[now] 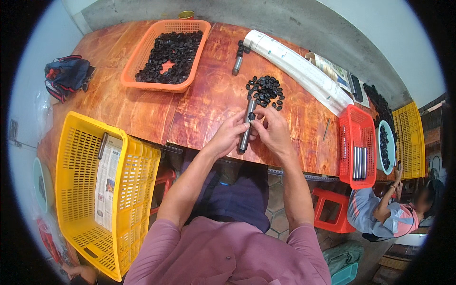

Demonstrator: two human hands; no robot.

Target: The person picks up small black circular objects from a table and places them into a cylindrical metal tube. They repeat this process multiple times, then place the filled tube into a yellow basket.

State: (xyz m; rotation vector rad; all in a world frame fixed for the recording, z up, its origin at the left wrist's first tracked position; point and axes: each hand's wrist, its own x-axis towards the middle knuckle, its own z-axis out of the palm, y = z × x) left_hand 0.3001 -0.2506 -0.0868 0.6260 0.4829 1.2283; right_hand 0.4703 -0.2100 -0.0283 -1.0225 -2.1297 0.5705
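Note:
In front of me on the wooden table, my left hand (230,133) is closed around a dark grey metal tube (244,143), which points away from me. My right hand (274,131) is closed, its thumb and fingertips pinching a small black oval piece (251,115) against the tube's side. Fingers cover part of the tube's middle. Just beyond its far end lies a loose pile of black oval pieces (266,88). Farther back, a second metal tube (237,65) has black pieces at its far end.
An orange basket (127,76) holds many black pieces. Yellow crates (137,175) stand at my left. At right are a red basket (349,142) with several metal tubes, a pale blue basin (380,156) and a seated person (375,211). A rolled sheet (294,66) lies behind.

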